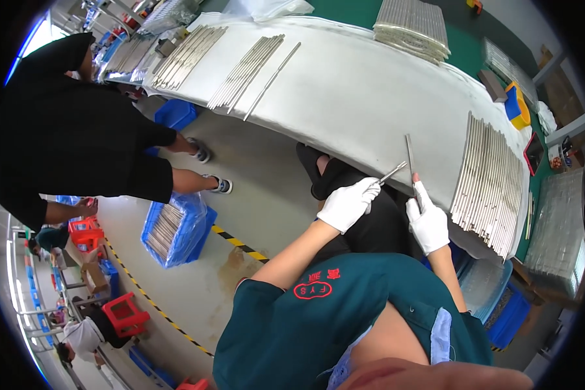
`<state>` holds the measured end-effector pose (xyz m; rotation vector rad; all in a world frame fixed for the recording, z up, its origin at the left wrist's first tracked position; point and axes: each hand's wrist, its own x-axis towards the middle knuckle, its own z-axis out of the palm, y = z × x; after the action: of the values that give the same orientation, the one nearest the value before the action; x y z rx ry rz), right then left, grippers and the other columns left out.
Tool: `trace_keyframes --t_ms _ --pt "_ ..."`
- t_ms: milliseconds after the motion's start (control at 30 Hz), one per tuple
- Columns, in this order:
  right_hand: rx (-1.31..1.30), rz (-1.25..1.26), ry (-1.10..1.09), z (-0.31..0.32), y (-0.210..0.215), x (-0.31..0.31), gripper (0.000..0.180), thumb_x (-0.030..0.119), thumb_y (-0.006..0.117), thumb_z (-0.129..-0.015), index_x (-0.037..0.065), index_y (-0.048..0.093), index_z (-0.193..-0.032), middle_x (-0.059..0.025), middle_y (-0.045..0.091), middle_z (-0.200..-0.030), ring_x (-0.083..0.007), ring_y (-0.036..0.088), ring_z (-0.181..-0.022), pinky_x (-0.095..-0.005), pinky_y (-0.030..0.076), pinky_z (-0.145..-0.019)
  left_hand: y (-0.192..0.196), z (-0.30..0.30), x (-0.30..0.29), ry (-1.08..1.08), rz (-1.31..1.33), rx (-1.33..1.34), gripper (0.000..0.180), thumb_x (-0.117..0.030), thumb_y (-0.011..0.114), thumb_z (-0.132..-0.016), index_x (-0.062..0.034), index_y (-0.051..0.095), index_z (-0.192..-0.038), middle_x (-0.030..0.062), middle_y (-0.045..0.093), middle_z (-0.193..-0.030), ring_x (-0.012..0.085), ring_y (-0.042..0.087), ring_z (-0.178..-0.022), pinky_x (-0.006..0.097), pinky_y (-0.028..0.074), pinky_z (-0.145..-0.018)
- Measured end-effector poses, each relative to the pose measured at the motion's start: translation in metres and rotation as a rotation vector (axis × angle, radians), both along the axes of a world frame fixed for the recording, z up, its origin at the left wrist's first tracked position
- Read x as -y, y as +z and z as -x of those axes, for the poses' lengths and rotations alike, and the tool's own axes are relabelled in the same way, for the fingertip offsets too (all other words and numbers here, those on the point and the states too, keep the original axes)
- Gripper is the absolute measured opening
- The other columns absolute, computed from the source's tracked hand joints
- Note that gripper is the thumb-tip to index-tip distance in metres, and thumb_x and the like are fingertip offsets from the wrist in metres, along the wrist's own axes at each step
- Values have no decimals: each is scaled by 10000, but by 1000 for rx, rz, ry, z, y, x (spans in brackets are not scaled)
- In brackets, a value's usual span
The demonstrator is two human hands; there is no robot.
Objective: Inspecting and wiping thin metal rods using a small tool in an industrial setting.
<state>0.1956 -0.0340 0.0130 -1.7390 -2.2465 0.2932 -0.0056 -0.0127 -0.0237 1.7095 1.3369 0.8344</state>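
My left hand (pixel 348 207), in a white glove, is closed round a slim metal piece (pixel 391 173) with a narrower tip, pointing up and to the right. My right hand (pixel 429 226), also gloved with a bare fingertip showing, grips a thin metal rod (pixel 409 149) that stands out past the fingers. Both hands are at the table's near edge, and the two metal pieces come close together; whether they touch I cannot tell. Right of my right hand, a dense row of silvery rods (pixel 489 185) lies on the white-covered table (pixel 351 84).
Farther left on the table lie a single rod (pixel 273 81), a small group of rods (pixel 248 70) and a larger group (pixel 187 55). A stack of bundled rods (pixel 411 29) is at the back. A person in black (pixel 78 123) stands left, near a blue crate (pixel 175 234) of rods.
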Motion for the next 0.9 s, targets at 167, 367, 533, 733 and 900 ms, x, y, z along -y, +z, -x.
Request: trace_keyframes --t_ms 167,367,533,733,900 --pt "53 -72 56 -2 -3 2 98 98 518 -801 30 568 -850 -108 447 -1330 -277 557 -470 -385 472 -459 4 -1 0 -13 40 -26 264 -206 510 -869 -69 567 -1088 76 662 -896 239 642 -723 324 512 -628" --pt "60 -65 46 -2 -3 1 112 118 505 -817 44 571 -869 -127 449 -1324 -281 547 -460 -389 464 -453 5 -1 -1 1 83 30 280 -258 495 -891 -84 573 -1096 65 662 -868 225 635 -697 319 498 -639" --pt "-55 62 -79 -1 2 -2 261 179 485 -849 122 553 -1095 -163 531 -1186 -329 550 -492 -418 459 -502 4 -2 -5 -4 101 13 294 -248 514 -893 -56 565 -1110 77 654 -809 173 620 -654 279 483 -626" --pt "-95 190 -170 4 6 -2 378 207 468 -866 151 479 -1239 -109 584 -1127 -352 553 -523 -431 456 -533 6 -2 -5 4 158 -3 289 -252 506 -896 -62 562 -1107 62 647 -805 164 601 -616 284 472 -616" --pt "-101 105 -99 2 6 0 428 229 468 -867 159 439 -1288 -128 618 -1025 -357 554 -529 -437 454 -535 3 -3 -3 1 129 0 317 -352 458 -902 -130 586 -1089 94 651 -900 275 622 -751 362 485 -696"
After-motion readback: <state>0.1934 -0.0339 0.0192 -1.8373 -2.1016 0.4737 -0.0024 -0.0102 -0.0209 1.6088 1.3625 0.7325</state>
